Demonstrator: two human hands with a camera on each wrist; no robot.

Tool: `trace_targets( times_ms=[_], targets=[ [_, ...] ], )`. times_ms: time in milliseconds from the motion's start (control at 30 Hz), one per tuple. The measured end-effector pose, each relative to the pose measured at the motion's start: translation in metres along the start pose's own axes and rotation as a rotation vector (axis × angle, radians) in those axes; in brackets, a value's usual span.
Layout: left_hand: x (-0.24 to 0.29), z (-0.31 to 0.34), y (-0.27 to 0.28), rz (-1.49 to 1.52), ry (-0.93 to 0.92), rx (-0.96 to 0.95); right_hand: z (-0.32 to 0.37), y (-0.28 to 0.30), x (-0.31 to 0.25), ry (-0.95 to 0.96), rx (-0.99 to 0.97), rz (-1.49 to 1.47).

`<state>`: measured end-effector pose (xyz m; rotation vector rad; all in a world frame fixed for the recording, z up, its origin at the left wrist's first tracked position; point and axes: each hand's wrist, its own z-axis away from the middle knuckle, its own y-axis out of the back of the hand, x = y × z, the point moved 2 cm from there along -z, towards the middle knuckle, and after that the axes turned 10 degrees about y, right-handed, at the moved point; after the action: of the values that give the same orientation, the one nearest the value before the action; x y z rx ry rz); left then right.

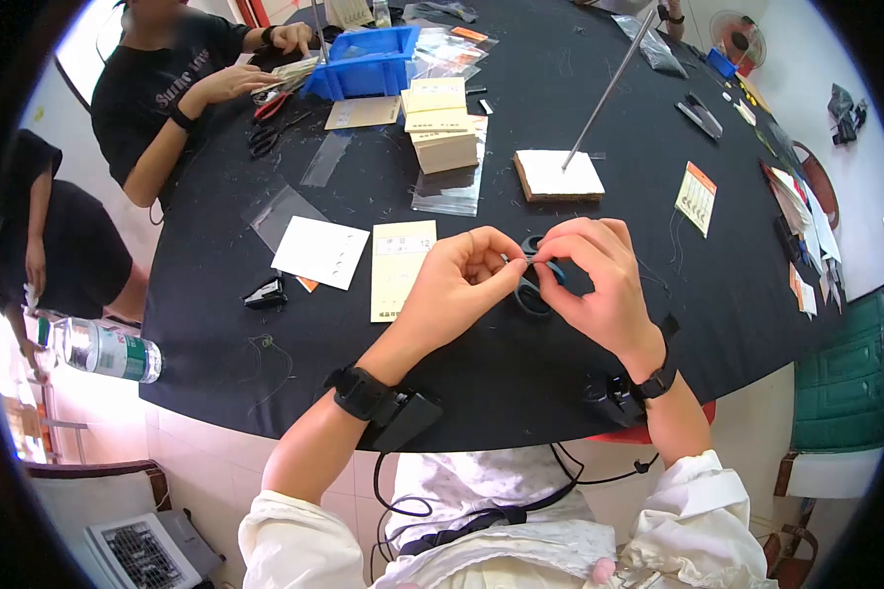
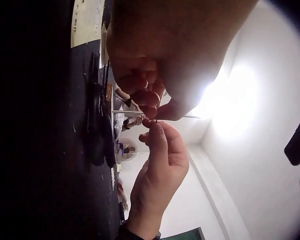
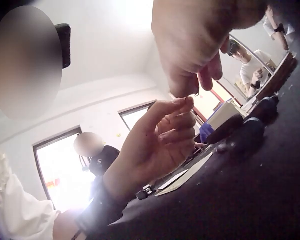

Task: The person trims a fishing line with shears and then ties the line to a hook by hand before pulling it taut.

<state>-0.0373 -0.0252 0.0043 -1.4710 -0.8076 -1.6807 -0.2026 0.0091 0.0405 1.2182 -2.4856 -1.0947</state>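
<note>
Over the black table, my left hand and right hand meet fingertip to fingertip. Between the thumb and index finger of each is pinched a tiny thin dark piece, mostly hidden by the fingertips; I cannot tell its exact kind. Dark-handled scissors lie on the cloth beneath the hands, partly covered by them. Close to my left hand is a cream printed card, and left of that a white card with a row of small marks.
A white-topped block holds an upright metal rod just beyond the hands. Card stacks and a blue bin stand farther back. A small black stapler and plastic bottle are at left. Another person sits across.
</note>
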Motion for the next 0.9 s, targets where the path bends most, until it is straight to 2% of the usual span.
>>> trace_targets(
  times_ms=[167, 300, 433, 500, 567, 600, 733, 900],
  targets=[
    [-0.001, -0.004, 0.0, 0.104, -0.047, 0.034, 0.002, -0.002, 0.004, -0.034, -0.032, 0.024],
    [-0.006, -0.008, 0.004, 0.159, 0.031, 0.015, 0.008, 0.01, 0.0, -0.018, -0.064, 0.126],
    [-0.006, -0.008, 0.001, 0.367, 0.005, -0.049, 0.028, 0.027, -0.005, -0.059, -0.057, 0.208],
    [-0.005, -0.008, 0.0, 0.404, -0.018, -0.14, 0.039, 0.038, -0.007, -0.116, -0.028, 0.211],
    [-0.001, -0.003, -0.003, 0.335, 0.018, -0.239, 0.048, 0.049, -0.008, -0.136, -0.029, 0.247],
    [0.001, -0.001, -0.005, 0.221, -0.011, -0.251, 0.052, 0.054, -0.009, -0.155, -0.021, 0.268],
    [-0.001, -0.001, -0.006, 0.093, -0.02, -0.309, 0.071, 0.069, -0.011, -0.193, -0.013, 0.311],
    [-0.007, -0.005, -0.002, 0.068, 0.066, -0.156, 0.089, 0.079, -0.02, -0.246, -0.034, 0.3]
  ],
)
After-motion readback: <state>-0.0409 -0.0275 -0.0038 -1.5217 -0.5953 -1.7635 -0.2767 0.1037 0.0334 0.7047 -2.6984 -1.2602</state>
